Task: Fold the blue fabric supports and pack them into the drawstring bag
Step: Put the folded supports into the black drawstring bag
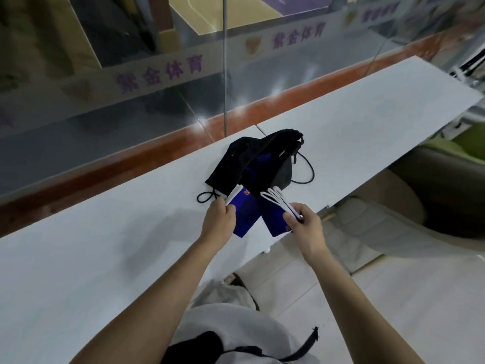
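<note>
Head view, facing down, near white table (105, 258)

Purple characters 紫金体育 (159, 73) on the pale frosted band (78, 86) running across the glass partition behind the desk. Same four characters repeated further right on that band (298, 35); a third run at the far right, too blurred to read. A shield-shaped orange emblem (252, 46) sits left of the second run, detail unreadable. Small red-orange mark on the blue fabric support (246, 192) near its white edge; not legible.
</note>
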{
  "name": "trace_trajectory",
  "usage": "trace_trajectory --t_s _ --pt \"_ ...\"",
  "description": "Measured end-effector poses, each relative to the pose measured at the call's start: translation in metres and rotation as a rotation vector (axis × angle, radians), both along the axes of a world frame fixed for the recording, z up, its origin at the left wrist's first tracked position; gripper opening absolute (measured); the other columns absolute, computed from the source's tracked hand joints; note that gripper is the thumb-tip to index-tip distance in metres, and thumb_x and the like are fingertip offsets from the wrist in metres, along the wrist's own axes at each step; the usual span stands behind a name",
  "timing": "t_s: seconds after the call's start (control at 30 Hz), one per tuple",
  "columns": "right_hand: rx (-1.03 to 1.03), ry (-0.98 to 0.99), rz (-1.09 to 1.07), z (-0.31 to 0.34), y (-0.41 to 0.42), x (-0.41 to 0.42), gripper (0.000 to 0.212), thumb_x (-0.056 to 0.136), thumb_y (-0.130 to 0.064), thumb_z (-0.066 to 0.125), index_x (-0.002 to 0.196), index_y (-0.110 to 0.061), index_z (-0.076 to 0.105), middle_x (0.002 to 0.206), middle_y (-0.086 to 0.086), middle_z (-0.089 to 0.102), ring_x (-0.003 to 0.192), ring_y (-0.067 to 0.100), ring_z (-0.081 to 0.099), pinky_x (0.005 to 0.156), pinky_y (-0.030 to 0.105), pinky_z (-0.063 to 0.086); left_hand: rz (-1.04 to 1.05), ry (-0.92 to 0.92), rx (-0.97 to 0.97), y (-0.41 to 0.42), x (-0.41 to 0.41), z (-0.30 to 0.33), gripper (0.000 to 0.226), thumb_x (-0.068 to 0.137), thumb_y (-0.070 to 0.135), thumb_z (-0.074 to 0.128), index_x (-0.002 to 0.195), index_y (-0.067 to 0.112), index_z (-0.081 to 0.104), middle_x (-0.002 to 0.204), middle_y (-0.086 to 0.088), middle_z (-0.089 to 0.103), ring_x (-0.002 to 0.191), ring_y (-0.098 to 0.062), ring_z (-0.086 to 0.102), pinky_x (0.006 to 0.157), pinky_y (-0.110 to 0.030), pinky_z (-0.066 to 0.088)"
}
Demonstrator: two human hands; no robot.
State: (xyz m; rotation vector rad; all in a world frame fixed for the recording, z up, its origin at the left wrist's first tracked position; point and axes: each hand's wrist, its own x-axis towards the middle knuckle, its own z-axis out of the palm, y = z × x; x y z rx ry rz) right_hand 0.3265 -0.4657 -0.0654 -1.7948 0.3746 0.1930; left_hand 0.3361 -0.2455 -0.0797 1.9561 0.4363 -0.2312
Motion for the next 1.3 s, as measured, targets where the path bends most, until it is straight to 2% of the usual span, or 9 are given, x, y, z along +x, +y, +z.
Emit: trace_trajectory --t_s 0.23,0.4,0.5,0.6,0.73,0.93,1.07,1.2,1.3 --pt "-0.123 -0.041 0.128 0.015 -0.022 0.105 0.021 0.094 -0.010 0.059 0.103 -0.026 0.070 0.093 -0.002 0.075 0.083 0.019 0.067 0.075 0.035 0.054 0.123 -0.036 0.007 -0.024 0.075 -0.005 0.016 0.096 0.016 0.036 0.081 0.018 0.039 0.089 -0.008 0.051 0.074 -0.022 0.047 0.060 -0.032 0.037" --pt "-0.206 -0.105 0.243 0.018 -0.022 0.169 0.023 0.097 -0.010 0.057 0.107 -0.027 0.068 0.099 -0.006 0.072 0.084 0.008 0.067 0.068 0.018 0.050 0.188 -0.079 0.030 -0.026 0.104 -0.022 0.014 0.096 0.018 0.036 0.104 0.017 0.048 0.108 -0.008 0.052 0.093 -0.027 0.055 0.071 -0.034 0.050" --pt "-0.252 -0.107 0.299 0.014 -0.022 0.204 0.026 0.093 -0.014 0.056 0.110 -0.027 0.069 0.099 -0.007 0.070 0.086 0.014 0.067 0.073 0.030 0.053 0.189 -0.056 0.008 -0.032 0.108 -0.027 0.017 0.098 0.021 0.037 0.111 0.023 0.048 0.111 -0.005 0.055 0.099 -0.028 0.057 0.079 -0.042 0.055" --pt "-0.337 -0.155 0.383 0.009 -0.023 0.236 0.030 0.092 -0.016 0.057 0.119 -0.026 0.068 0.111 -0.006 0.069 0.101 0.019 0.067 0.091 0.042 0.057 0.176 -0.039 0.005 -0.043 0.112 -0.029 0.018 0.104 0.015 0.037 0.116 0.017 0.050 0.108 -0.003 0.058 0.089 -0.017 0.056 0.069 -0.025 0.046" --pt "-0.510 -0.371 0.608 0.004 -0.023 0.278 0.028 0.098 -0.008 0.054 0.120 -0.017 0.069 0.116 -0.002 0.067 0.101 0.012 0.060 0.095 0.030 0.050 0.244 -0.021 0.055 -0.056 0.120 -0.034 0.016 0.105 0.014 0.037 0.116 0.017 0.049 0.101 0.004 0.060 0.084 -0.008 0.056 0.062 -0.015 0.040" --pt "-0.483 -0.534 0.845 -0.006 -0.033 0.331 0.027 0.101 -0.006 0.049 0.120 -0.017 0.066 0.113 -0.008 0.060 0.099 0.007 0.056 0.090 0.002 0.034 0.477 0.003 0.094 -0.080 0.144 -0.028 0.025 0.105 0.015 0.039 0.129 0.015 0.049 0.111 -0.001 0.062 0.093 -0.014 0.059 0.066 -0.018 0.042" --pt "-0.341 -0.587 0.858 -0.010 -0.044 0.356 0.025 0.102 -0.003 0.052 0.121 -0.010 0.066 0.117 -0.003 0.062 0.104 0.007 0.056 0.096 0.007 0.037 0.596 0.046 0.101 -0.096 0.153 -0.026 0.026 0.106 0.018 0.036 0.129 0.020 0.048 0.110 0.000 0.063 0.090 -0.011 0.061 0.066 -0.021 0.043" --pt "-0.239 -0.568 0.903 -0.019 -0.045 0.366 0.024 0.105 -0.011 0.052 0.127 -0.011 0.063 0.121 -0.006 0.060 0.108 0.009 0.057 0.100 0.019 0.043 0.722 0.030 0.138 -0.111 0.161 -0.024 0.018 0.107 0.014 0.034 0.116 0.023 0.046 0.097 0.002 0.064 0.078 -0.009 0.061 0.055 -0.011 0.042" --pt "-0.224 -0.582 1.027 -0.031 -0.049 0.366 0.024 0.104 -0.011 0.053 0.126 -0.013 0.064 0.121 -0.001 0.063 0.108 0.014 0.060 0.098 0.027 0.047 0.757 0.061 0.165 -0.117 0.164 -0.022 0.017 0.106 0.013 0.035 0.111 0.025 0.045 0.092 0.005 0.062 0.077 -0.013 0.061 0.057 -0.018 0.043"
